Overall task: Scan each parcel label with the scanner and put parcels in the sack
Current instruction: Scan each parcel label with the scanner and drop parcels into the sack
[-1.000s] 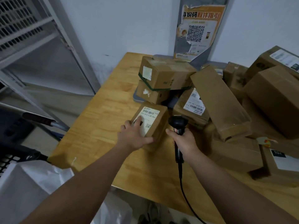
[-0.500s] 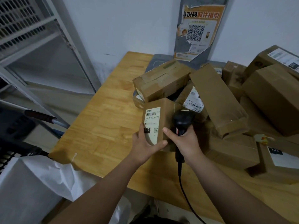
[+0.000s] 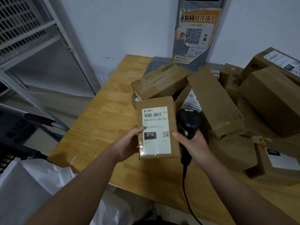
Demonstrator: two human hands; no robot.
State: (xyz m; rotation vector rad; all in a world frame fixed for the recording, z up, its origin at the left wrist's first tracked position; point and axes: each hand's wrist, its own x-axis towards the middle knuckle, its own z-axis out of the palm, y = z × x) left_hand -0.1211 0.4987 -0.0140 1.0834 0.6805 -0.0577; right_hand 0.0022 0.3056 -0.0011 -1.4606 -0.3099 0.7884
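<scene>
The left hand (image 3: 128,145) holds one parcel (image 3: 158,127) raised just above the desk (image 3: 100,127), its label (image 3: 156,131) turned to the camera; the thumb lies over the label's left edge, and the other fingers are hidden behind the box. The right hand (image 3: 193,143) has its fingers (image 3: 197,135) wrapped round the handle of the scanner (image 3: 189,120), with the thumb touching the parcel's right edge. The scanner head sits just right of the parcel and does not face the label, so this scan looks not yet made. The white sack (image 3: 29,192) lies near left, below the desk edge; what it holds cannot be seen. A heap of parcels (image 3: 215,103) covers the far right of the desk, so most of the work seems left.
</scene>
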